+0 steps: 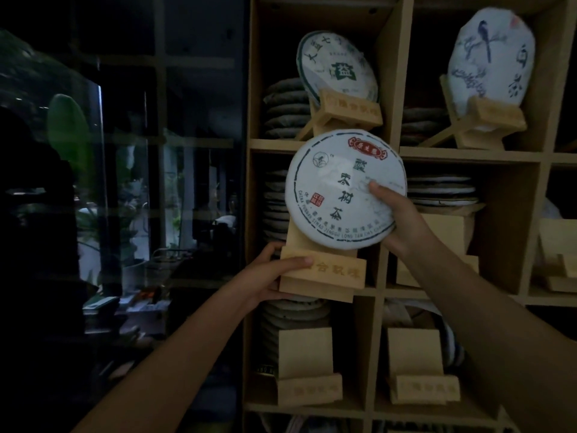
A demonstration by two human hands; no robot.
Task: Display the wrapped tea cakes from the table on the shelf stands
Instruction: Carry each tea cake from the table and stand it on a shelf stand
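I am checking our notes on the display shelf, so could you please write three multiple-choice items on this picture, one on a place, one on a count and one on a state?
1. Where does the left hand hold?
A. the wooden stand's base
B. the top shelf
C. a stack of cakes

2. How many wrapped cakes stand displayed in the top row?
A. none
B. two
C. four

3. How is the tea cake in the right hand kept?
A. lying flat
B. upright, label outward
C. unwrapped

Answers: 1 A, its fingers curl round the base; 2 B, the green-print cake and the bird cake each sit on a stand; 3 B, its printed face shows.
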